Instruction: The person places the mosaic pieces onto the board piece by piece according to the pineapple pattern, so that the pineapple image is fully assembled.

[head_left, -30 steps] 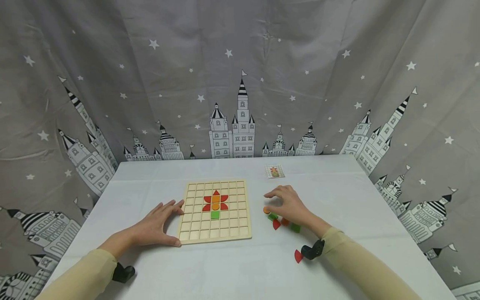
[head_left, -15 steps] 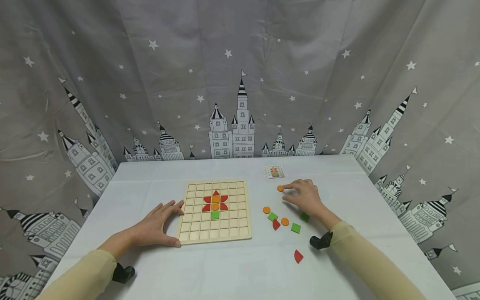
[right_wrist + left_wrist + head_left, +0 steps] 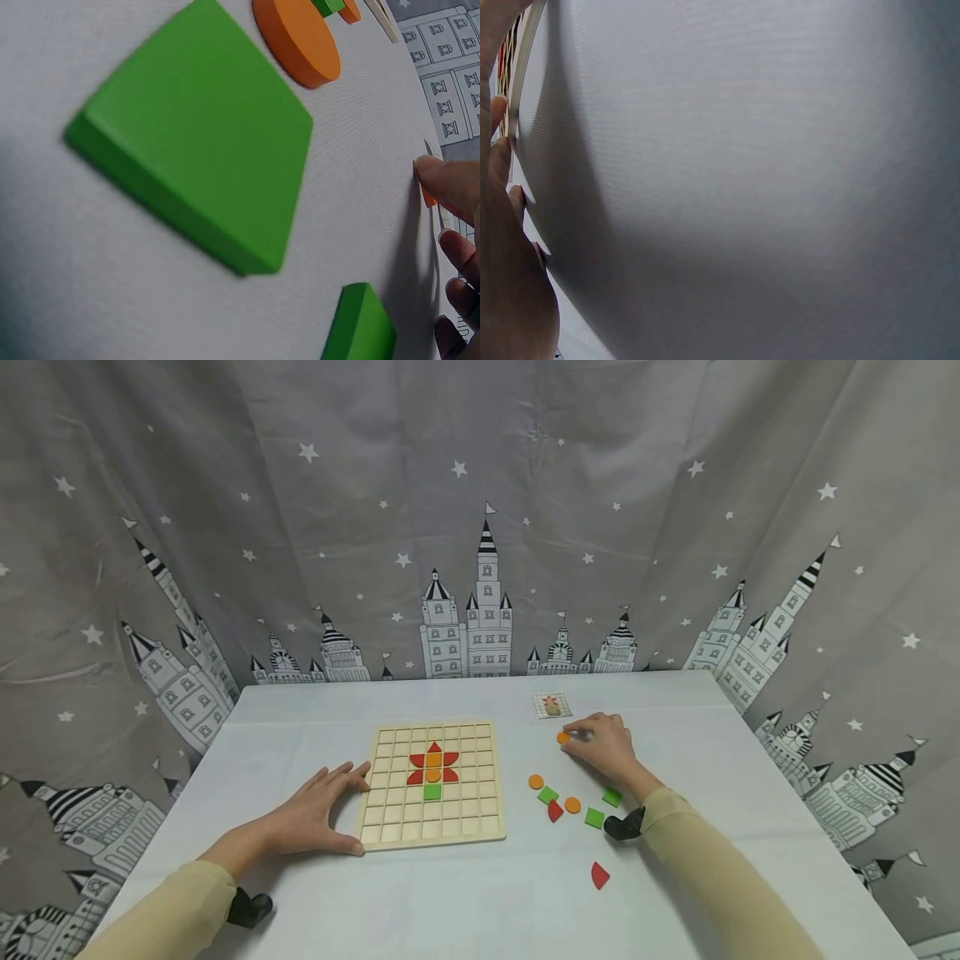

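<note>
A wooden grid board [image 3: 468,828] bears a pattern of red, orange and green pieces around an orange square [image 3: 433,759]. My left hand [image 3: 311,814] rests along the board's left edge, fingers spread, thumb by the near corner. In the left wrist view, part of the left hand [image 3: 514,277] shows beside the board's rim. Near the picture card [image 3: 552,705], my right hand [image 3: 609,749] pinches an orange disc [image 3: 563,738] between thumb and index finger, at table level. In the right wrist view, the fingertips partly hide that orange disc [image 3: 428,196].
Loose pieces lie right of the board: orange discs [image 3: 536,782], green squares [image 3: 594,818] and a red quarter-circle [image 3: 555,812]. Another red quarter-circle [image 3: 600,876] lies closer to the front. A grey castle-print curtain [image 3: 360,485] hangs behind the white table [image 3: 450,910].
My right hand has moved from above the loose pieces back and right to the far orange disc, and its fingers have closed on it. The left hand stays at the board.
</note>
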A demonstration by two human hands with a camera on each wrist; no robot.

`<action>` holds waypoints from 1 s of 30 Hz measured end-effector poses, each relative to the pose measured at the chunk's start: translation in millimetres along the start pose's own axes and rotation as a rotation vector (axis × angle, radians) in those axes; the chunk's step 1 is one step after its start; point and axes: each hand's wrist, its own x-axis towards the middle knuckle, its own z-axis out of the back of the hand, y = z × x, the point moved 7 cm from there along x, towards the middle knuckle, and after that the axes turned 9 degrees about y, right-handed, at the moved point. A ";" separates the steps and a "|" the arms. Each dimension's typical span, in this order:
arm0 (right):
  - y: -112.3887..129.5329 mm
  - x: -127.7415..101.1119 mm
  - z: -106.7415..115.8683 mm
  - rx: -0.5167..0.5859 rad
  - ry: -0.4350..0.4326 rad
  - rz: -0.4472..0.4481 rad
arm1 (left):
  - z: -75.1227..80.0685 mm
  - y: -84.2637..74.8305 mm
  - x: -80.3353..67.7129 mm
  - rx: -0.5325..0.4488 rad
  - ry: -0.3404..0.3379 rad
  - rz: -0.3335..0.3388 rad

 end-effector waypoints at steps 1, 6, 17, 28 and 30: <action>-0.5 0.3 -0.5 0.004 0.003 -0.004 | 0.2 -0.4 0.0 0.002 -0.001 -0.002; -1.7 1.1 -2.1 0.007 0.012 -0.014 | 0.7 -0.4 -0.2 0.002 0.001 -0.001; -2.0 2.4 -2.1 0.001 -0.001 -0.011 | -1.0 1.5 0.4 -0.004 0.006 0.006; -0.1 6.1 -4.1 -0.023 -0.039 0.014 | -1.0 1.0 0.1 0.001 0.001 -0.002; 1.1 5.9 -4.3 -0.028 -0.040 0.017 | -0.7 0.8 -0.1 0.000 -0.001 -0.006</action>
